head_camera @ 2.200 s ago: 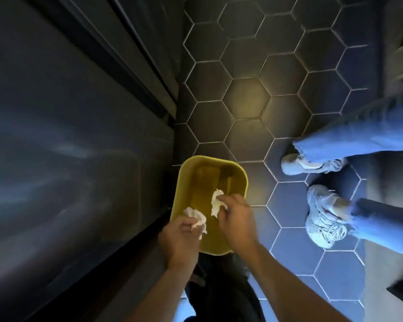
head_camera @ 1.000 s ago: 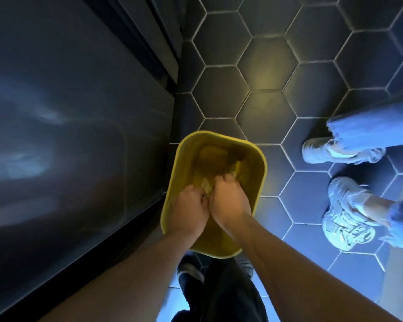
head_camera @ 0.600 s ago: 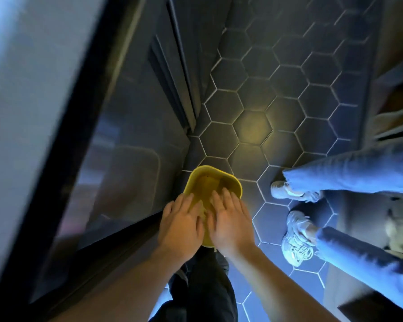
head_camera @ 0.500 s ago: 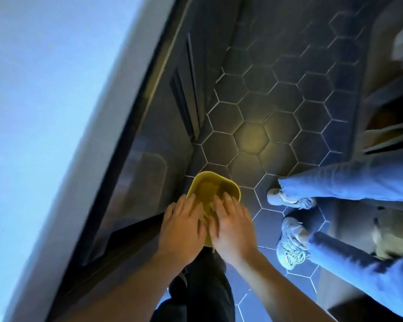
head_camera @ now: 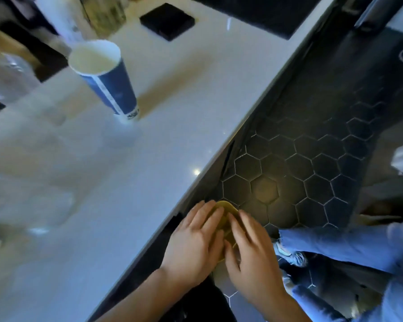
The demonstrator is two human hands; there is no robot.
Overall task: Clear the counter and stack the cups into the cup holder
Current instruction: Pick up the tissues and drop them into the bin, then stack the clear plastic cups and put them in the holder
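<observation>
Two bare hands, the left hand (head_camera: 193, 247) and right hand (head_camera: 251, 252), hover flat with fingers (head_camera: 215, 217) spread and empty over a yellow plastic bin (head_camera: 226, 211) on the dark hexagon-tiled floor (head_camera: 300, 173). One tall blue paper cup (head_camera: 105, 77) with a white inside stands upright on the smooth white speckled surface (head_camera: 149, 159), well apart from the hands. A black square pad (head_camera: 166, 20) lies farther back.
</observation>
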